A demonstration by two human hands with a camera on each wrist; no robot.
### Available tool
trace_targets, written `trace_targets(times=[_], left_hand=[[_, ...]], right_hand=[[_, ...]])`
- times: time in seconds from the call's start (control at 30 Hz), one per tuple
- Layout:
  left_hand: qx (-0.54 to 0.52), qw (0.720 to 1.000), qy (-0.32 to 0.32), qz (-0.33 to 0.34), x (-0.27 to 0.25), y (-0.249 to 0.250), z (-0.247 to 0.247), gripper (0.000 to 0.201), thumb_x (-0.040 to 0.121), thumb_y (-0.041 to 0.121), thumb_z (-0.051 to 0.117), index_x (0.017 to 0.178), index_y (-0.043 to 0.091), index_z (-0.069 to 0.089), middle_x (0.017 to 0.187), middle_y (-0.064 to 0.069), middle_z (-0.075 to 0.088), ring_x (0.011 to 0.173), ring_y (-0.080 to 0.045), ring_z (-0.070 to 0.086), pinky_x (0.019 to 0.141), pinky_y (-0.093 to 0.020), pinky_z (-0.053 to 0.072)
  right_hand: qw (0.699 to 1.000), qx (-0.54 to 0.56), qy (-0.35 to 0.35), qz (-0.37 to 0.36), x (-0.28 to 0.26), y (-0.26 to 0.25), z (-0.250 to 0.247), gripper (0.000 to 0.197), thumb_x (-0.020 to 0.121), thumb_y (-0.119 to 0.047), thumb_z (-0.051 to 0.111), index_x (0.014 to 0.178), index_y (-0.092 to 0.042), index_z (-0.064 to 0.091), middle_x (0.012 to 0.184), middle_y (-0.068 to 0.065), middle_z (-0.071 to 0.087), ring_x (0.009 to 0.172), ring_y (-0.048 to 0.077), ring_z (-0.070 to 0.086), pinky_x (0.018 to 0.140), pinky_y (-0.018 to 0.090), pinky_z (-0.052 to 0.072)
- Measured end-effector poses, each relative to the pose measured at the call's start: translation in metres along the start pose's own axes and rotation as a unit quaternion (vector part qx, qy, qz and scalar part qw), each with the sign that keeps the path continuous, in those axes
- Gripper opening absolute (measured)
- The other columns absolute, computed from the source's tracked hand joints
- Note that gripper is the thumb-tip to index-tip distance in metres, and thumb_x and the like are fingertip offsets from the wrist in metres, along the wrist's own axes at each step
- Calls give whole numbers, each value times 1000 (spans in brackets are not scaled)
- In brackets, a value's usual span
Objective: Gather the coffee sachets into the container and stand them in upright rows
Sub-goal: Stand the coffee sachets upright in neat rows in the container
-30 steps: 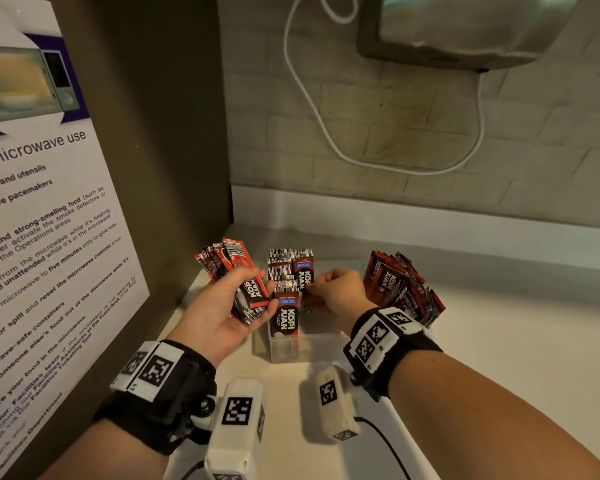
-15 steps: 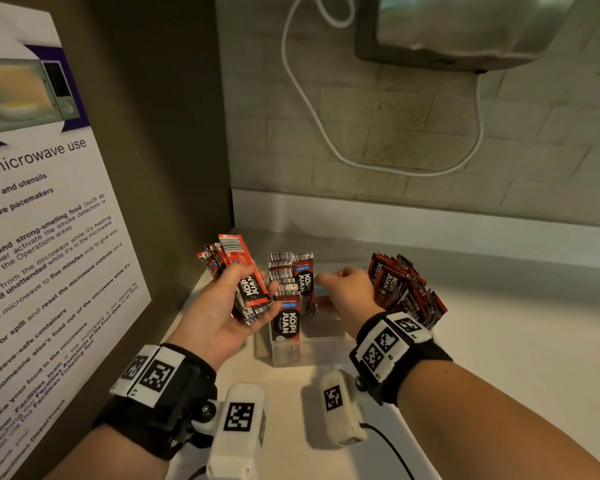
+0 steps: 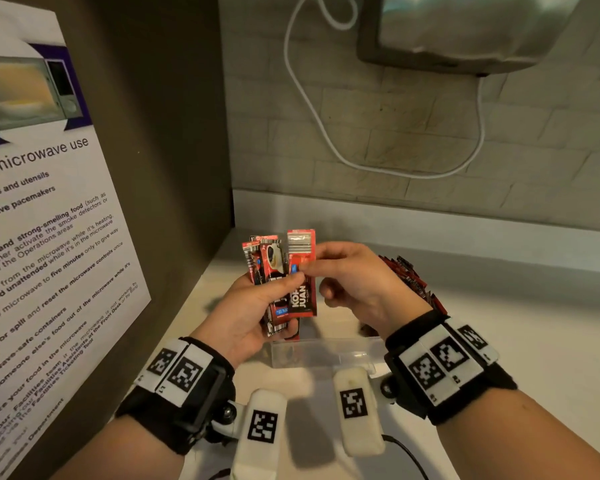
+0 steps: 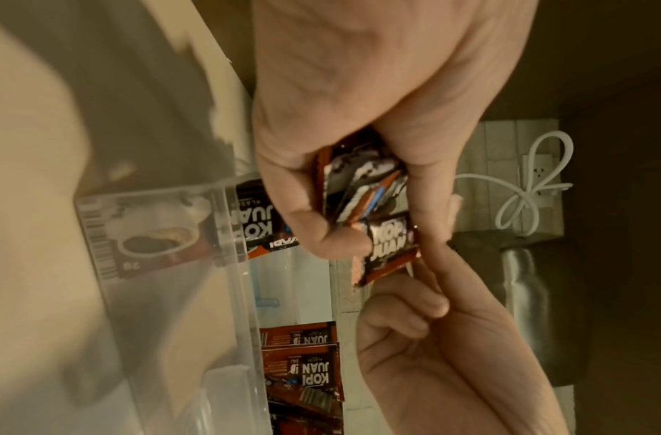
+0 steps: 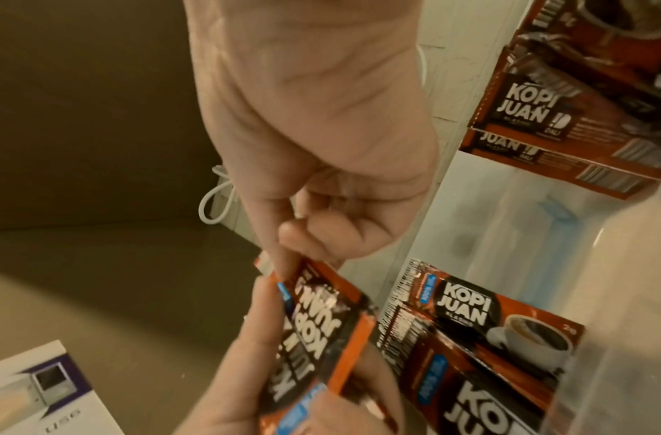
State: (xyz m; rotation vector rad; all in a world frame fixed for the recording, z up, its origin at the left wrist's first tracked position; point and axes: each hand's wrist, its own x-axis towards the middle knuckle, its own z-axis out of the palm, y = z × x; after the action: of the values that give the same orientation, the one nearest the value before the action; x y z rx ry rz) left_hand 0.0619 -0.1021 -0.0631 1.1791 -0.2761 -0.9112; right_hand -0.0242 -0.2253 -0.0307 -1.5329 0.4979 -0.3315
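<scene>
Presently left hand (image 3: 253, 313) grips a fanned bunch of red-and-black foil coffee sachets (image 3: 269, 271) above the clear plastic container (image 3: 326, 353); right hand (image 3: 354, 282) pinches one upright sachet (image 3: 302, 271) at the bunch's right edge; loose sachet pile (image 3: 409, 278) lies far right.

Sachets (image 3: 274, 271) above container (image 3: 323, 353) (pile (image 3: 413, 282) right)

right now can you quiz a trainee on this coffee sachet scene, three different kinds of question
1. True or false: the left hand grips a bundle of sachets.
2. Which fingers of the right hand pinch the single sachet? A) thumb and forefinger B) all curled round it
3. Fill in: the loose pile of sachets lies to the ___ of the clear container.

Key
1. True
2. A
3. right
</scene>
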Motion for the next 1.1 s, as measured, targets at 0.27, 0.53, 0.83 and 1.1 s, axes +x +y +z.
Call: trace_targets(times=[0.27,0.53,0.83,1.1], left_hand=[[-142,990,-1,6,7,11,-2,19,72,28,73,85,15,68,77,-6,73,62,-16,69,57,-28,52],[-114,991,55,45,12,10,0,48,79,4,69,125,6,58,98,-14,73,74,-23,72,64,-35,56],[-107,988,66,89,13,10,-3,17,78,28,73,84,14,64,72,-1,68,61,-13,65,46,-26,49],[-173,974,143,25,17,10,-21,32,87,48,64,93,17,58,67,1,64,58,-13,62,49,-24,51]], right_hand=[[976,18,-25,-215,-1,5,-6,35,65,23,63,63,-11,74,89,0,71,83,12,67,71,23,54],[985,-14,49,-167,-7,12,-4,33,83,15,56,77,-13,72,94,8,66,70,11,64,60,22,51],[994,-85,50,-47,-4,2,-11,7,81,2,69,77,-1,64,58,5,60,38,6,45,37,18,35],[972,-107,187,93,38,38,-15,24,80,7,68,71,-8,52,84,18,68,71,28,71,63,38,60]])
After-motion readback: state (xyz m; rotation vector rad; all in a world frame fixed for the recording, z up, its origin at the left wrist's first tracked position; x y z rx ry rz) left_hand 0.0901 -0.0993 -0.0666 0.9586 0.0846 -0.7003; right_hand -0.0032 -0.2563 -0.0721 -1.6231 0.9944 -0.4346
